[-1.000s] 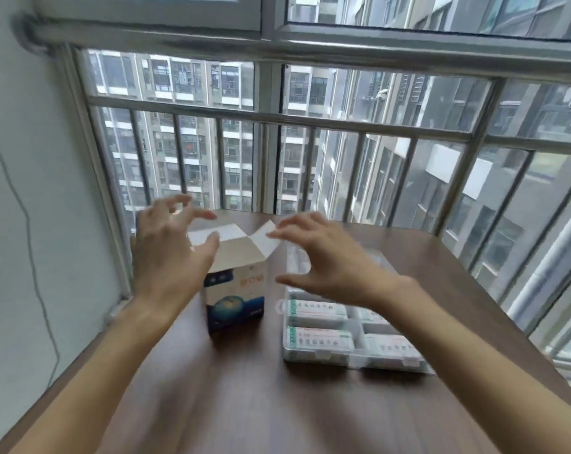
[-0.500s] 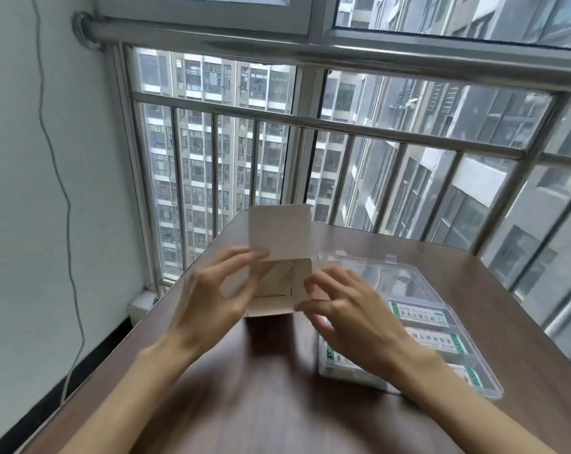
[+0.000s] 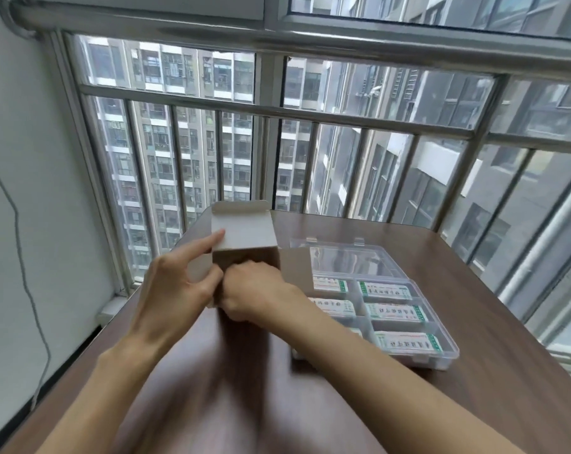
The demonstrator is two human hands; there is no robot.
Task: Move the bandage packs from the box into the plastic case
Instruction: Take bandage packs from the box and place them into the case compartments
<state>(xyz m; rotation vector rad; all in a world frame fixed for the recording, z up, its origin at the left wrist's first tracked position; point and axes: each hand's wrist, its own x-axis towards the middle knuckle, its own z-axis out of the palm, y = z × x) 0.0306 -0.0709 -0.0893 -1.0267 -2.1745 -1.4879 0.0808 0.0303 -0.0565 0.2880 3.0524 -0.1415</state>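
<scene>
Reaching into the cardboard box (image 3: 245, 247) at the centre of the frame is the right hand (image 3: 258, 291), knuckles toward the camera and fingers curled down inside the opening, so I honestly can't tell whether they've got hold of anything in there. The left hand (image 3: 176, 290) steadies the box from its left side: index finger stretched up along the raised lid flap, thumb pressed against the box's near-left edge, the other fingers loosely bent. The box sits tipped with its mouth toward the viewer, lid flap standing up at the back. Just to the right, touching or nearly touching the box, lies the plastic case (image 3: 418, 355) with its clear lid folded flat open behind it. Bandage packs (image 3: 397, 311) with green-trimmed white labels already lie in its compartments in two columns; the right column is fully visible, the left one partly hidden behind the right forearm. The case's near-right corner comes close to the right edge of the tabletop (image 3: 474, 257). Bare brown wood shows in the lower middle between the forearms and along the far side toward the window railing (image 3: 277, 109) in the upper half of the frame.
</scene>
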